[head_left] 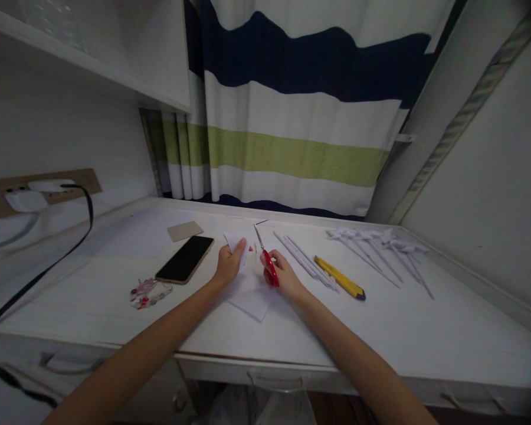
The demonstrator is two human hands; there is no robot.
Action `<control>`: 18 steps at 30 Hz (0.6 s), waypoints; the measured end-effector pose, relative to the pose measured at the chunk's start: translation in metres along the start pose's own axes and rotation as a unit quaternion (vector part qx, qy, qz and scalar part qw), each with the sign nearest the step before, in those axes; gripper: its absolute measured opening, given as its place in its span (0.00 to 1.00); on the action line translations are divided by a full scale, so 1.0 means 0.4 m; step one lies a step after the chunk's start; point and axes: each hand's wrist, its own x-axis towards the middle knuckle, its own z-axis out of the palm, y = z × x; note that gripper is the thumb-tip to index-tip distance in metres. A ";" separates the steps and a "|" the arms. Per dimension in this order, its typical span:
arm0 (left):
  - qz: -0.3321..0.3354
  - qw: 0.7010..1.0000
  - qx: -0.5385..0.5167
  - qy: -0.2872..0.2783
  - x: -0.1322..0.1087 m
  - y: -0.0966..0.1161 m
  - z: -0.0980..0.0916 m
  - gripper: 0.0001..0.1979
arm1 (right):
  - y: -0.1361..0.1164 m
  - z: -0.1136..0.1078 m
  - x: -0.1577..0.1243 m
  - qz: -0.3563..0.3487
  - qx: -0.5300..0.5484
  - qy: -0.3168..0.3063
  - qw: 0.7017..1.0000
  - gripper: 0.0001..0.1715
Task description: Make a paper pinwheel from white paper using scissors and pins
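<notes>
My left hand pinches a small folded piece of white paper between thumb and fingers, above the middle of the desk. Just to its right, my right hand is wrapped round the red handles of a pair of scissors. The scissors point up and away, with their blades beside the paper and not visibly touching it. Beneath both hands lies a white sheet on the desk, partly hidden by them.
On the white desk, a black phone, a beaded bracelet and a grey card lie left. Rolled paper sticks, a yellow cutter and several paper flowers with stems lie right. A black cable hangs left.
</notes>
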 end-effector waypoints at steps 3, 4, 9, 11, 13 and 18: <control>-0.002 1.000 0.000 -0.003 0.001 -0.004 -0.001 0.12 | 0.010 -0.020 0.012 -0.002 -0.062 0.033 0.998 0.14; -0.002 1.000 0.001 -0.005 0.002 -0.006 -0.001 0.12 | 0.014 -0.026 0.014 -0.002 -0.087 0.045 0.995 0.14; -0.005 1.000 0.005 -0.014 0.002 -0.010 0.000 0.12 | 0.034 -0.059 0.019 -0.005 -0.239 0.122 0.963 0.13; -0.007 1.000 0.004 -0.024 0.000 -0.008 0.001 0.13 | 0.041 -0.070 0.022 -0.002 -0.292 0.144 0.945 0.13; -0.009 0.999 0.001 -0.039 -0.002 -0.005 0.002 0.13 | 0.046 -0.079 0.026 0.001 -0.335 0.155 0.929 0.13; -0.012 0.998 -0.001 -0.068 -0.005 -0.001 0.002 0.15 | 0.056 -0.097 0.035 0.001 -0.407 0.169 0.897 0.14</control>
